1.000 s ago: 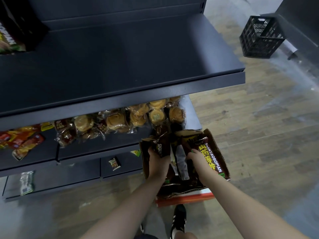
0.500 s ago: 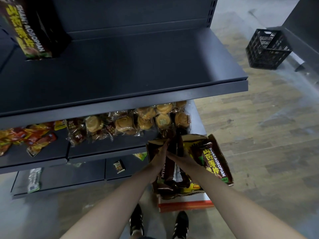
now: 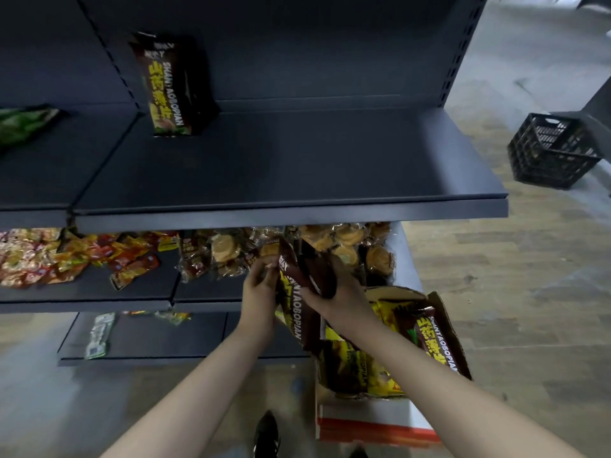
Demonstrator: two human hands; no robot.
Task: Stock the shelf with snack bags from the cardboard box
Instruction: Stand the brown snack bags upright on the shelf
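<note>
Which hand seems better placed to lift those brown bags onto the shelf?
Probably the right hand: it wraps round the brown bags, while the left hand only holds their upper edge.

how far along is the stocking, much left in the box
Early on. Done: one snack bag stands at the back left of the top shelf. In hand: the left hand and right hand grip a bunch of bags, held up clear of the cardboard box. Left: several more bags lie in the box, and the shelf has plenty of room.

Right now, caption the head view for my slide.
Left hand and right hand hold brown snack bags beside the cardboard box, below the shelf.
</note>
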